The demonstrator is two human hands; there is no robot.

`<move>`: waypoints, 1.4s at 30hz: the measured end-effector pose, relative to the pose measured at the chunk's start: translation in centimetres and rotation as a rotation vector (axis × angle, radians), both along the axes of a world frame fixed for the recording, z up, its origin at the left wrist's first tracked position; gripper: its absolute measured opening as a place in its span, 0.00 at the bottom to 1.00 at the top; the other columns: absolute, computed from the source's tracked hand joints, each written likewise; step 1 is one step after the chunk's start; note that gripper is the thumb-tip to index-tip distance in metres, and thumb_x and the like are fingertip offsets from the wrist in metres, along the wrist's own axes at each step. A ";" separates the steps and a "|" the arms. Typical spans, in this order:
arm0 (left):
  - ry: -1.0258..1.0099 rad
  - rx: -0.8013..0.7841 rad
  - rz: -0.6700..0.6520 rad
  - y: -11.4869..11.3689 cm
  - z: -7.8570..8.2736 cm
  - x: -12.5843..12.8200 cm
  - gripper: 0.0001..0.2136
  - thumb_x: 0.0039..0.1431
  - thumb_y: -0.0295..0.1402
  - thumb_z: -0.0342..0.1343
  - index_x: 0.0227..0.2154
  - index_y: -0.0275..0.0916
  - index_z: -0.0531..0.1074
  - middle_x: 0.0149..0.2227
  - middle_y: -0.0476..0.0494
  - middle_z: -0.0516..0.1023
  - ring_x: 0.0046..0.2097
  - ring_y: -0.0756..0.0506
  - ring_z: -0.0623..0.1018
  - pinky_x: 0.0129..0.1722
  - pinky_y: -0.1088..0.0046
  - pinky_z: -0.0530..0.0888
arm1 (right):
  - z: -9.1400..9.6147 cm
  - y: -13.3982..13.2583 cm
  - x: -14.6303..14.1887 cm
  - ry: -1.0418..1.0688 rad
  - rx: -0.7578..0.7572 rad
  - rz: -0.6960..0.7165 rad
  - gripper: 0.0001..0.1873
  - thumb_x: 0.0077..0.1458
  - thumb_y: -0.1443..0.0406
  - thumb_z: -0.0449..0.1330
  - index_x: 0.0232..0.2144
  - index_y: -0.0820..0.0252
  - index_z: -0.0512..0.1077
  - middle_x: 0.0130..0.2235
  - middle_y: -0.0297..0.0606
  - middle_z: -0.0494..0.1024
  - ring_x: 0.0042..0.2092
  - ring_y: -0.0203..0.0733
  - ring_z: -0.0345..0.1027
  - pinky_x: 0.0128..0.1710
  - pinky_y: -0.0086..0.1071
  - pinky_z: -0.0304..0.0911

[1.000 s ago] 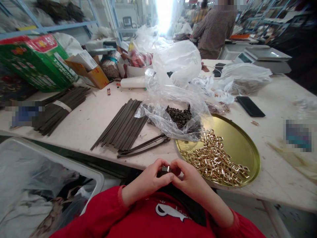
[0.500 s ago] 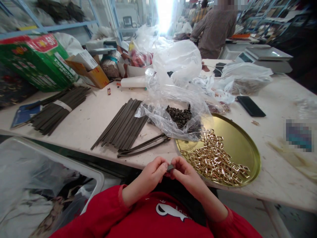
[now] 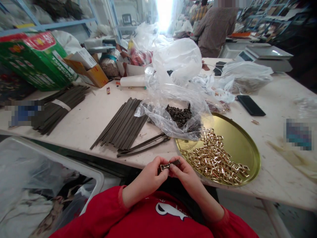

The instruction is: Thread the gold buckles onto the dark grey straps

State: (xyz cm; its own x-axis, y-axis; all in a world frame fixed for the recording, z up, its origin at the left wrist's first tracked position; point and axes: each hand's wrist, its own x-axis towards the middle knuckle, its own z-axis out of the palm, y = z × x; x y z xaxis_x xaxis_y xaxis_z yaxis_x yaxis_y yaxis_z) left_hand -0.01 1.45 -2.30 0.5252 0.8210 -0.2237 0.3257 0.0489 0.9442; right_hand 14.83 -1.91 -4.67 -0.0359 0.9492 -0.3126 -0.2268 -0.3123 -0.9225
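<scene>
At the table's front edge, my left hand (image 3: 154, 174) pinches a small gold rectangular buckle (image 3: 163, 167). A dark olive strap (image 3: 175, 162) runs from the buckle into my right hand (image 3: 185, 172), whose thumb and fingers are closed on it. Part of the strap is hidden behind the fingers. Just right of my hands, a round gold tray (image 3: 244, 138) bears a heap of gold buckles (image 3: 213, 160). Beyond my hands lie a few loose straps (image 3: 143, 145) and a flat row of cut straps (image 3: 121, 125).
A clear plastic bag (image 3: 158, 122) lies open around small dark fittings (image 3: 179, 115). A banded strap bundle (image 3: 55, 109) and a green box (image 3: 37, 62) are at left. A black phone-like slab (image 3: 251, 105) lies at right. A white bin (image 3: 99, 180) stands below left; a person (image 3: 216, 29) is behind the table.
The gold buckle now shows between my fingers, where only a bit of dark strap showed before. My fingers have shifted their hold, and the strap points up to the right.
</scene>
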 end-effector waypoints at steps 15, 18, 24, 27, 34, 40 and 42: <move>-0.060 -0.216 -0.056 0.3 0.2 0.0 0.13 0.51 0.25 0.44 0.40 0.36 0.65 0.29 0.50 0.71 0.27 0.53 0.68 0.27 0.78 0.65 | -0.6 -0.1 0.1 -0.025 0.029 -0.055 0.16 0.46 0.53 0.60 0.28 0.59 0.64 0.22 0.29 0.67 0.24 0.34 0.59 0.24 0.29 0.57; -0.016 -0.181 -0.046 0.3 0.4 0.1 0.11 0.54 0.28 0.44 0.39 0.36 0.66 0.28 0.51 0.70 0.26 0.53 0.67 0.28 0.77 0.65 | -1.0 -0.1 0.2 -0.066 0.052 -0.072 0.17 0.45 0.53 0.61 0.28 0.59 0.64 0.23 0.30 0.67 0.24 0.34 0.61 0.25 0.29 0.57; -0.004 -0.126 -0.017 0.2 -0.5 0.1 0.09 0.55 0.31 0.46 0.37 0.37 0.67 0.29 0.50 0.71 0.28 0.52 0.68 0.27 0.77 0.65 | -1.2 -0.1 0.2 -0.139 0.051 -0.072 0.17 0.45 0.52 0.61 0.27 0.60 0.66 0.22 0.29 0.66 0.23 0.33 0.58 0.23 0.28 0.55; -0.018 -0.120 -0.008 0.2 -0.7 0.2 0.08 0.55 0.31 0.47 0.37 0.37 0.67 0.31 0.49 0.72 0.28 0.52 0.68 0.27 0.78 0.65 | -1.0 -0.1 0.2 -0.118 0.038 -0.059 0.19 0.45 0.50 0.59 0.28 0.60 0.66 0.21 0.29 0.65 0.23 0.33 0.58 0.23 0.28 0.55; -0.026 -0.097 0.003 0.2 -0.5 0.3 0.07 0.54 0.28 0.48 0.35 0.37 0.68 0.32 0.48 0.75 0.32 0.50 0.72 0.33 0.76 0.67 | -1.2 -0.2 0.0 -0.243 0.081 -0.056 0.19 0.52 0.49 0.52 0.27 0.59 0.65 0.22 0.32 0.67 0.23 0.36 0.60 0.23 0.31 0.58; -0.009 -0.033 0.074 0.4 -1.3 0.3 0.06 0.52 0.28 0.49 0.34 0.37 0.68 0.34 0.47 0.74 0.36 0.48 0.72 0.37 0.73 0.68 | -0.5 -0.9 -0.3 -0.677 0.352 -0.046 0.11 0.58 0.60 0.49 0.33 0.58 0.68 0.32 0.39 0.74 0.34 0.42 0.68 0.34 0.34 0.62; 0.001 -0.012 0.108 0.5 -1.6 0.3 0.06 0.52 0.27 0.50 0.34 0.37 0.68 0.33 0.48 0.74 0.36 0.48 0.72 0.37 0.73 0.68 | -0.2 -1.2 -0.2 -0.737 0.444 -0.053 0.11 0.58 0.62 0.49 0.38 0.59 0.68 0.35 0.40 0.74 0.37 0.42 0.68 0.36 0.35 0.62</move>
State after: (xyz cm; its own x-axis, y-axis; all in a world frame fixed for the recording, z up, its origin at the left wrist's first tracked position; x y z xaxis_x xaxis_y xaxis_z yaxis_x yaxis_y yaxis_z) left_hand 0.25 1.93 -3.86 0.4336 0.8701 -0.2346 0.3190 0.0953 0.9430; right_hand 14.61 -3.10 -4.90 0.0785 0.9837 0.1618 0.4740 0.1060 -0.8741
